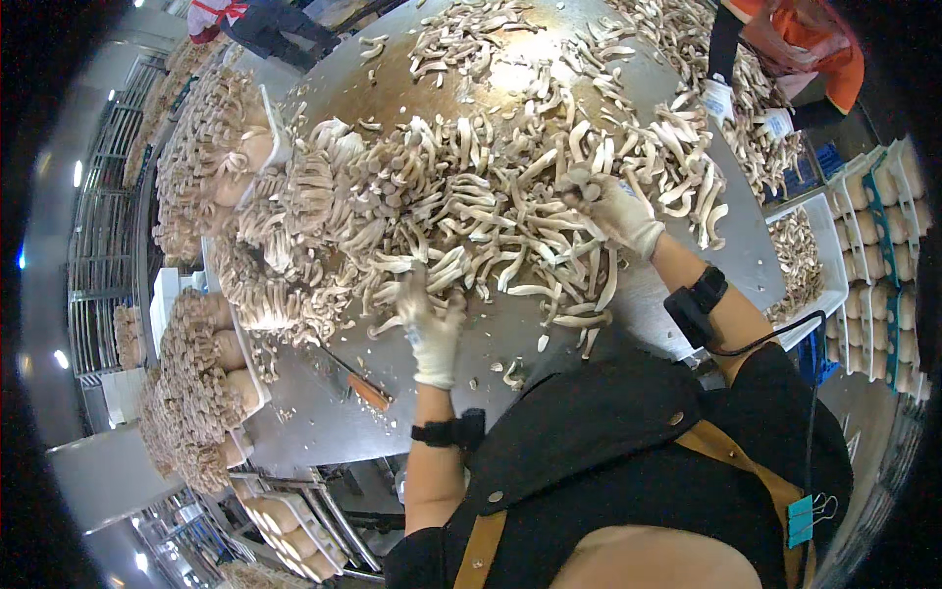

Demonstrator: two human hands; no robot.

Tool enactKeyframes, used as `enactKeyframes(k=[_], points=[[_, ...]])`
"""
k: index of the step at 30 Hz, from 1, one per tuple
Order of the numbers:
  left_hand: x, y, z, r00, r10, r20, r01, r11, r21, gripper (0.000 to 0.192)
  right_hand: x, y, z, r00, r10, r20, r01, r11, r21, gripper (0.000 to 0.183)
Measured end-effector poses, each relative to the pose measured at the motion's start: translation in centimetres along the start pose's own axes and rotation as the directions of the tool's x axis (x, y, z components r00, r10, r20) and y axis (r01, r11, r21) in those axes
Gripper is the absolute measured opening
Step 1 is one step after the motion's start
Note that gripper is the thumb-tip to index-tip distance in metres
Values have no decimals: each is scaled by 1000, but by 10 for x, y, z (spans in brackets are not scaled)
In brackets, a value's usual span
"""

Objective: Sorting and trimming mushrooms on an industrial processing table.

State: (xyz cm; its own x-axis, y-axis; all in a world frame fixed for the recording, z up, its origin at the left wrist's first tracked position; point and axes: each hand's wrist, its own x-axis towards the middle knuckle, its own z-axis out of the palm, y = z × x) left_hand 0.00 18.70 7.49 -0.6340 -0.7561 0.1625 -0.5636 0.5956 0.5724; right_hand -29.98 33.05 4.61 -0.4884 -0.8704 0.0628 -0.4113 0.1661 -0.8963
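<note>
A heap of pale, long-stemmed mushrooms [471, 199] covers much of the metal table [471, 361] before me. My left hand [430, 331], in a white knit glove, is at the heap's near edge. Its fingers are blurred and apart, touching or just above some stems, with nothing plainly held. My right hand [618, 210], gloved too, is farther out on the right side of the heap. Its fingers curl around a few mushrooms with greyish caps [591, 191]; the fingertips are partly hidden. A knife [368, 392] with a brown handle lies left of my left hand, its blade towards the heap.
Trays of uncut mushroom clusters [202, 353] line the table's left edge. At right stand a white bin [831, 258] of mushroom pieces and stacked racks of bottles [876, 294]. A gloved co-worker [802, 51] works at upper right; another person [265, 29] stands at upper left.
</note>
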Motion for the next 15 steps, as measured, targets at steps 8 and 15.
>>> enactKeyframes(k=[8,15], points=[[47,-39,26,910,13,414,-283,749,599,73,-5,2,16,930,351,-108,-220,768,601,31],[73,7,34,821,-35,569,100,991,-84,42,-64,-14,60,689,-213,693,630,649,-427,26]])
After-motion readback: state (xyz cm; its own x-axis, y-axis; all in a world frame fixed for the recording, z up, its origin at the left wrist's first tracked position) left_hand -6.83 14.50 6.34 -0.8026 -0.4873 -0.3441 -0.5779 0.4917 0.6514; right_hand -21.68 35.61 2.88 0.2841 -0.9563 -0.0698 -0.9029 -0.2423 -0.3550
